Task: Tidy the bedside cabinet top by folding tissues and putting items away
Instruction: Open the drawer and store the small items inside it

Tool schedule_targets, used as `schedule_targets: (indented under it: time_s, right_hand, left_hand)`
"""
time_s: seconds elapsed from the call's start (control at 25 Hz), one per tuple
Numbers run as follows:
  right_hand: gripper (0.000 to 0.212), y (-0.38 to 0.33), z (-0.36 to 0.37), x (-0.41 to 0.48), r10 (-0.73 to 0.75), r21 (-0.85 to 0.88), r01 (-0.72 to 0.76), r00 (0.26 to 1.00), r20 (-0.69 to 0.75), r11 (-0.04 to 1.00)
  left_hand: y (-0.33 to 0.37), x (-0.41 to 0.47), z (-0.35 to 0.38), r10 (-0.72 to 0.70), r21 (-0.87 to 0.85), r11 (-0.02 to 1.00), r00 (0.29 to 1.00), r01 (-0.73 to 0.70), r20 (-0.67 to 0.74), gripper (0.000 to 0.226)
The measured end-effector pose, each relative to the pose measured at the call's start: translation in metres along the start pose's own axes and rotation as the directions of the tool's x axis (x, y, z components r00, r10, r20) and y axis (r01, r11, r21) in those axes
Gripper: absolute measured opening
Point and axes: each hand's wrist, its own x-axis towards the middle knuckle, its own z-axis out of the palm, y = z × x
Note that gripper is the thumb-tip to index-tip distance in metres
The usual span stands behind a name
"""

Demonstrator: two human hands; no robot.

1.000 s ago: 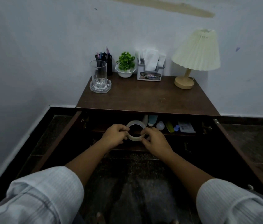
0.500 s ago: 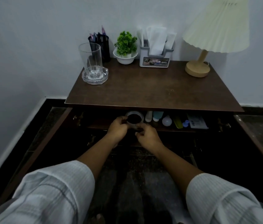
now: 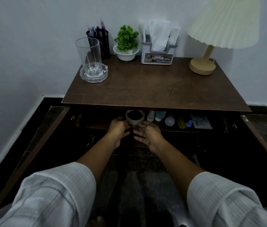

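Both my hands meet at the tape roll [image 3: 135, 117], centre frame on the shelf [image 3: 99, 124] under the cabinet top [image 3: 146, 89]. My left hand [image 3: 118, 127] curls round its side; my right hand [image 3: 148, 134] lies loosely spread, thumb touching it.

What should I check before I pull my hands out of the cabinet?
1. Tape roll resting on the shelf: ok, it looks set down.
2. Left hand off the roll: not ok, fingers curl against it.
3. Right hand loose: ok, fingers relaxed beside the roll.
4. Gap between roll and white bottle: cannot tell, too dark.
5. Cabinet top tidy: ok, glass, plant, tissue holder and lamp stand along the back.
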Motion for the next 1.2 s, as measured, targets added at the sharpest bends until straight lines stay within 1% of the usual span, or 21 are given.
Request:
schedule_targets:
  time_s: [0.2,0.28,0.36,0.52,0.6,0.68,0.72,0.8,0.92,1.0,1.08,1.16,1.2]
  right_hand:
    - [0.064,0.001,-0.001,0.006,-0.022,0.008,0.022,0.999,0.041,1.0]
    - [0.064,0.0,-0.002,0.005,-0.029,-0.011,0.03,0.998,0.051,1.0]
    - [0.059,-0.001,-0.003,-0.001,-0.025,-0.061,0.029,0.998,0.061,0.998]
    - [0.047,-0.01,0.0,-0.03,-0.037,-0.234,0.059,0.995,0.095,0.971]
    - [0.043,-0.018,0.005,-0.051,-0.058,-0.306,0.091,0.992,0.116,0.948]
    - [0.042,-0.026,0.011,-0.07,-0.075,-0.366,0.122,0.987,0.141,0.923]
    - [0.04,-0.031,0.017,-0.081,-0.085,-0.395,0.141,0.984,0.156,0.908]
    - [0.038,-0.043,0.028,-0.098,-0.118,-0.457,0.19,0.976,0.182,0.869]
    - [0.03,-0.066,0.053,-0.114,-0.204,-0.497,0.286,0.955,0.214,0.819]
    - [0.025,-0.079,0.072,-0.117,-0.264,-0.488,0.348,0.936,0.234,0.801]
    - [0.022,-0.091,0.09,-0.114,-0.318,-0.482,0.398,0.917,0.242,0.781]
    - [0.024,-0.101,0.105,-0.101,-0.367,-0.485,0.444,0.896,0.249,0.754]
    - [0.027,-0.106,0.112,-0.094,-0.385,-0.493,0.458,0.889,0.248,0.74]
  left_hand:
    - [0.0,0.009,0.002,0.009,0.025,1.0,0.997,-0.011,0.077,0.065]
    - [0.001,0.01,0.002,0.014,0.065,0.998,0.996,-0.019,0.086,0.064]
    - [0.003,0.004,-0.002,0.017,0.127,0.992,0.997,-0.026,0.072,0.058]
    - [0.012,-0.024,-0.02,0.025,0.32,0.947,0.999,-0.03,0.019,0.042]
    - [0.023,-0.046,-0.029,0.054,0.433,0.899,0.998,-0.065,0.038,0.035]
    - [0.039,-0.071,-0.039,0.083,0.544,0.831,0.992,-0.121,0.093,0.027]
    - [0.048,-0.082,-0.046,0.105,0.573,0.805,0.988,-0.154,0.117,0.022]
    - [0.063,-0.1,-0.058,0.157,0.577,0.789,0.977,-0.21,0.141,0.015]
    - [0.087,-0.121,-0.074,0.3,0.493,0.811,0.947,-0.314,0.11,0.013]
    - [0.102,-0.125,-0.084,0.427,0.432,0.808,0.903,-0.401,0.042,0.012]
    - [0.114,-0.12,-0.094,0.548,0.38,0.783,0.835,-0.493,-0.047,0.012]
    - [0.123,-0.108,-0.103,0.615,0.336,0.765,0.777,-0.549,-0.131,0.015]
    - [0.126,-0.103,-0.106,0.621,0.313,0.769,0.767,-0.557,-0.161,0.017]
